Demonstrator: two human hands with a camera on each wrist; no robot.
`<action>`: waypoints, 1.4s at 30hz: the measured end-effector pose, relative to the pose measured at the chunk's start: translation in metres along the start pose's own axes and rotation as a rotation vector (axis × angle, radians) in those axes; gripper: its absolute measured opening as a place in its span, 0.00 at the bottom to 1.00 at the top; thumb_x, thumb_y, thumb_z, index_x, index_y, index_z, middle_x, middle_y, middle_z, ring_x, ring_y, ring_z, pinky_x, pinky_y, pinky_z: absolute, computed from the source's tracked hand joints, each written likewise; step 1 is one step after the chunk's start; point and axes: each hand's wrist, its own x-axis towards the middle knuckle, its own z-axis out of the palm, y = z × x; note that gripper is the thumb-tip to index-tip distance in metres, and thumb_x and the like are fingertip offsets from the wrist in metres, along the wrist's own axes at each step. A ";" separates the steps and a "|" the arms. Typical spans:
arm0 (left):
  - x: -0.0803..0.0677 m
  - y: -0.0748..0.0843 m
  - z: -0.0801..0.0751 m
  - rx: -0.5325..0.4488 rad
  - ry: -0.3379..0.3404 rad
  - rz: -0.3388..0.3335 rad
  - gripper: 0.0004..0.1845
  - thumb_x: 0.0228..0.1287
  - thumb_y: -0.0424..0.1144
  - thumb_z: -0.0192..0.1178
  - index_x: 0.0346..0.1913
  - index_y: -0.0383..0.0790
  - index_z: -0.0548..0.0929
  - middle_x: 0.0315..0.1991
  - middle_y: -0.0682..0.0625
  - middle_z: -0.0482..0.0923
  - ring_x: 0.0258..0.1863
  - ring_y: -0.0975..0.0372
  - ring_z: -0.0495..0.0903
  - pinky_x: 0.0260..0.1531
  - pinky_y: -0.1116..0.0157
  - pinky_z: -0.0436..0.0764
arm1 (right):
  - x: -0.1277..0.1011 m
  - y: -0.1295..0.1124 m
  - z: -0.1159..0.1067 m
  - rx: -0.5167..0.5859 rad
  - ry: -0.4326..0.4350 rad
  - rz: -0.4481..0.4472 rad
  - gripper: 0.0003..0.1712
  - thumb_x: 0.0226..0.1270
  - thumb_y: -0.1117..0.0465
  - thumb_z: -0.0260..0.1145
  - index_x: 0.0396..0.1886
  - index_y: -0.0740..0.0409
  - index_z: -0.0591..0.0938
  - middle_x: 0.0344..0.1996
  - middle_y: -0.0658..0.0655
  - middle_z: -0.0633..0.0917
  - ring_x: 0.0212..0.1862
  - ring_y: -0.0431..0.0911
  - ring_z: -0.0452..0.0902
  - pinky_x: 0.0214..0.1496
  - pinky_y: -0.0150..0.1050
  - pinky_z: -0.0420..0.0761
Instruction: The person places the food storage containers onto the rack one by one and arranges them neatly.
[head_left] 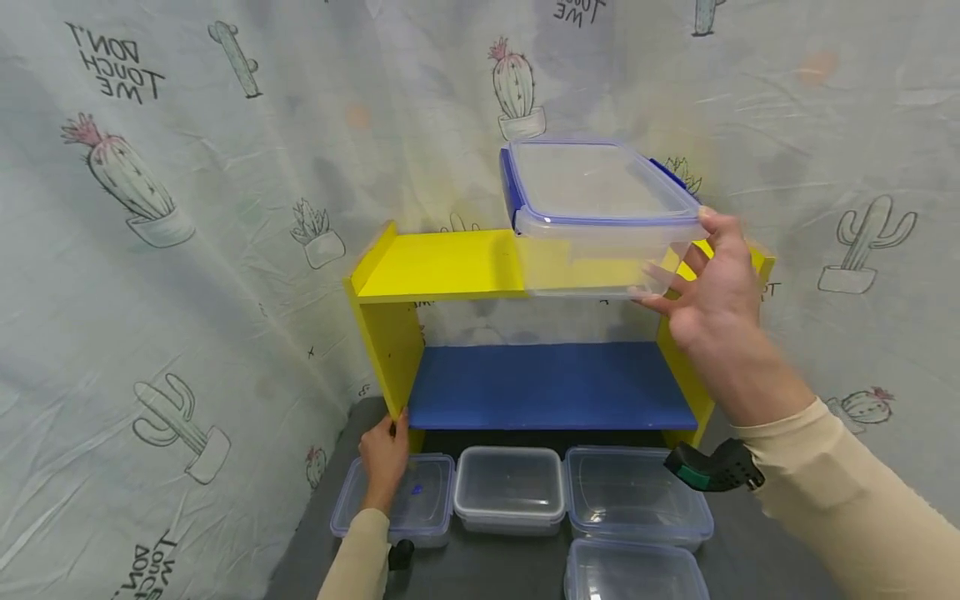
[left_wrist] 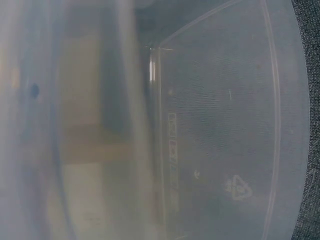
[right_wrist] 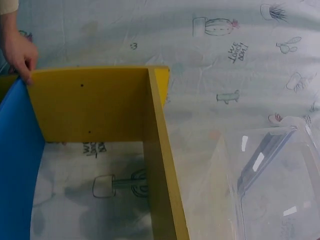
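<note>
My right hand (head_left: 716,292) holds up a clear plastic food container (head_left: 600,183) with a blue-rimmed, clip-on lid. It grips the right end, thumb at the lid's edge and fingers beneath. The container overlaps the yellow top board (head_left: 442,262) of a small shelf unit in the head view; the right wrist view shows the container (right_wrist: 270,190) beside that board. Low on the left, my left hand (head_left: 385,458) grips the front edge of the yellow side panel (head_left: 390,358), near the blue lower board (head_left: 547,383). A clear container (left_wrist: 220,125) fills the left wrist view.
Several lidded clear containers stand on the dark table before the shelf: one under my left forearm (head_left: 427,500), a middle one (head_left: 510,487), a larger right one (head_left: 637,492) and a nearer one (head_left: 637,575). A cactus-print curtain (head_left: 247,333) hangs behind and at the left.
</note>
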 end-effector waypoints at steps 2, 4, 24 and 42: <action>-0.001 -0.001 0.000 -0.008 0.010 0.008 0.23 0.67 0.47 0.60 0.16 0.43 0.70 0.12 0.50 0.66 0.13 0.60 0.61 0.18 0.64 0.59 | -0.002 0.005 0.006 -0.014 0.001 -0.001 0.17 0.65 0.44 0.63 0.54 0.30 0.79 0.61 0.46 0.75 0.67 0.60 0.65 0.40 0.50 0.84; -0.003 -0.001 0.000 -0.007 0.024 0.016 0.23 0.67 0.47 0.60 0.15 0.43 0.69 0.12 0.50 0.66 0.13 0.60 0.60 0.18 0.64 0.59 | -0.003 0.010 0.011 -0.040 0.004 -0.001 0.16 0.66 0.43 0.62 0.53 0.27 0.79 0.62 0.46 0.75 0.67 0.60 0.64 0.45 0.51 0.83; -0.005 -0.001 -0.001 0.006 0.023 0.014 0.23 0.66 0.46 0.61 0.15 0.43 0.70 0.12 0.49 0.70 0.12 0.60 0.63 0.17 0.64 0.61 | 0.000 0.044 0.053 -0.166 0.008 -0.015 0.18 0.69 0.43 0.55 0.57 0.27 0.77 0.62 0.49 0.69 0.64 0.59 0.66 0.55 0.62 0.74; -0.002 0.006 -0.002 0.024 -0.030 -0.006 0.24 0.69 0.50 0.58 0.15 0.46 0.70 0.12 0.52 0.72 0.13 0.62 0.65 0.19 0.63 0.63 | 0.005 0.073 0.090 -0.096 0.015 0.050 0.19 0.66 0.46 0.59 0.56 0.28 0.78 0.67 0.50 0.64 0.65 0.58 0.65 0.60 0.69 0.67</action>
